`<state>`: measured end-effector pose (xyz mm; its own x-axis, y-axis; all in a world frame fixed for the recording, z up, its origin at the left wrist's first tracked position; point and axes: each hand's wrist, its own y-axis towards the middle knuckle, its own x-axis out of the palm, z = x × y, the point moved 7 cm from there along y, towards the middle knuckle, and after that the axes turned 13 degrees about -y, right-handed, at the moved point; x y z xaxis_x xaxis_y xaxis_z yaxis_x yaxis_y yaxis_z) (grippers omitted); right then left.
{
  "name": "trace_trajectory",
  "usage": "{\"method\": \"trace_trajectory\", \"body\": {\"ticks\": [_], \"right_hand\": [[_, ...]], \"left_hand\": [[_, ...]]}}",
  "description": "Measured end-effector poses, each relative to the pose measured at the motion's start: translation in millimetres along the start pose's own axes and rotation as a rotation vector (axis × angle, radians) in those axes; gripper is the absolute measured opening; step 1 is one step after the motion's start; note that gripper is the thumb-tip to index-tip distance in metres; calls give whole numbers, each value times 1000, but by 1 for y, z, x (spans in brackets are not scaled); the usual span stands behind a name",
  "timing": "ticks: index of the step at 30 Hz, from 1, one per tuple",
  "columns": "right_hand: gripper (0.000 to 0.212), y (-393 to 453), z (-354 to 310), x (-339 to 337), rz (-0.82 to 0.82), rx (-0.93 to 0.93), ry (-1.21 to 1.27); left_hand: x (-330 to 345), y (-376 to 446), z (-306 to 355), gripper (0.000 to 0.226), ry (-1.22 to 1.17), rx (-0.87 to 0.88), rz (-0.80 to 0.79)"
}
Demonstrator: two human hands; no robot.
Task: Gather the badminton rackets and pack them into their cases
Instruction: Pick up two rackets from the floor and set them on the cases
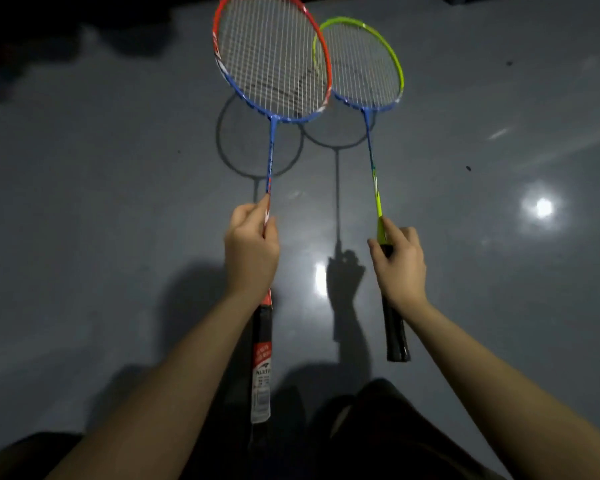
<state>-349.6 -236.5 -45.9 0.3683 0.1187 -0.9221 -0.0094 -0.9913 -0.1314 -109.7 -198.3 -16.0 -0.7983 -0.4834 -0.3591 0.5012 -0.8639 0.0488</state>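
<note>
Running up the frame from each closed fist, the red-and-blue racket (270,64) in the left hand (252,249) and the yellow-green racket (361,64) in the right hand (400,261) overlap heads at upper centre, no case visible.

Your left hand (252,244) covers the lower shaft of the red-and-blue-framed racket (272,60), and your forearm hides part of its black wrapped handle. The small print on the handle's label is too blurred to read. Your right hand (400,263) hides the joint where the yellow-green-framed racket (366,64) meets its grip. The top left corner shows only dark shapes, possibly bags or cases. The lower edge crops both forearms.
</note>
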Motion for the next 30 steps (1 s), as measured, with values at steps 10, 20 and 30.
{"method": "trace_trajectory", "body": {"ticks": [10, 20, 30], "right_hand": [[44, -64, -146, -254, 54, -4, 136], [45, -130, -276, -553, 239, -145, 253], [44, -95, -360, -671, 333, -391, 352]], "left_hand": [[-126, 10, 265, 33, -50, 39, 40], [-254, 6, 556, 32, -142, 132, 94], [-325, 51, 685, 29, -151, 338, 339]]}}
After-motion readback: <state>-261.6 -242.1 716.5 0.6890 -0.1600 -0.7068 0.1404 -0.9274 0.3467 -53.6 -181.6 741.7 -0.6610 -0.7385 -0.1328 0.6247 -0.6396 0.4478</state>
